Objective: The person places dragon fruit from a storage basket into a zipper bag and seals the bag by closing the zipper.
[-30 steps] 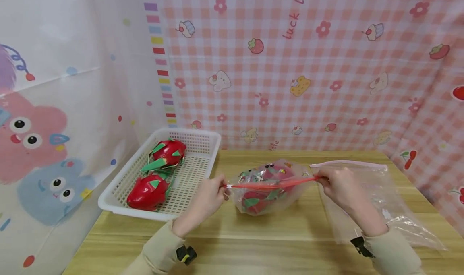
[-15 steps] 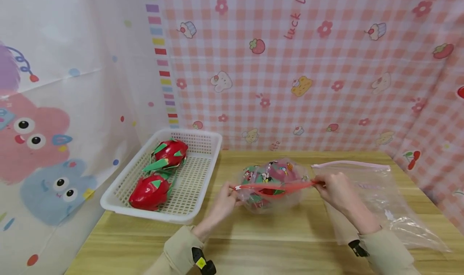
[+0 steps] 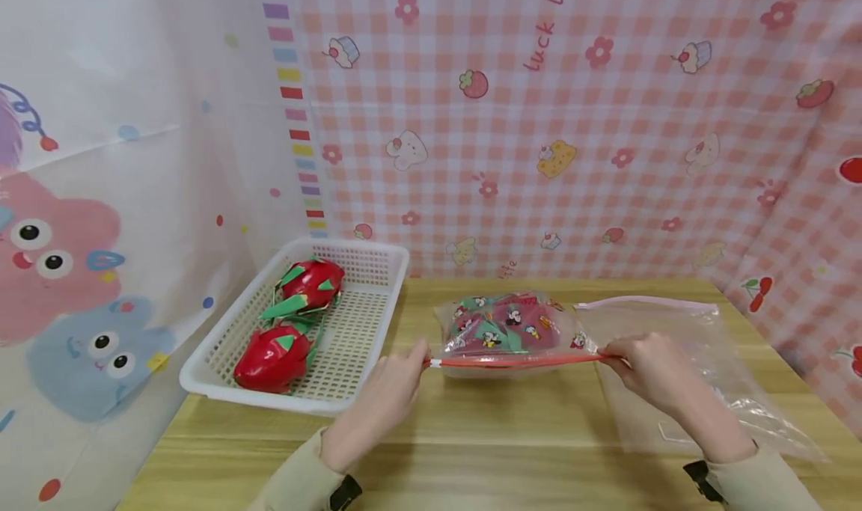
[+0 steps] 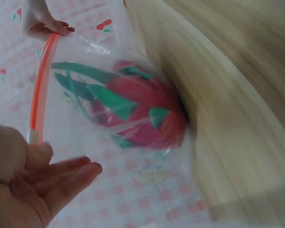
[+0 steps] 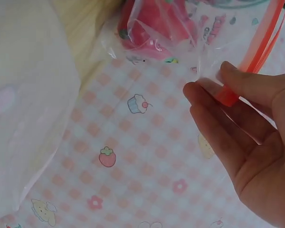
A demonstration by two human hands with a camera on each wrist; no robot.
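A clear zip bag [image 3: 501, 331] printed with cartoon figures lies at the middle of the table, its red zip strip toward me. Inside it are red toy dragon fruit [image 4: 145, 104] with green leaf tips; how many cannot be made out. At the strip's left end, beside the white slider [image 4: 34, 137], my left hand [image 3: 387, 391] pinches the bag. My right hand [image 3: 656, 372] pinches the strip's other end between thumb and fingers [image 5: 223, 128]. The strip is stretched taut between both hands.
To the left stands a white plastic basket [image 3: 387, 331] with two red toy dragon fruit [image 3: 274, 357] in it. A second clear zip bag [image 3: 673, 391] with a pale pink strip lies flat at right, partly under my right forearm. Patterned cloth [image 3: 505, 137] hangs behind.
The zip strip has come lower and nearer to me and is now pulled straight. The bag has tipped over so its printed side faces up. Both hands keep hold of its ends.
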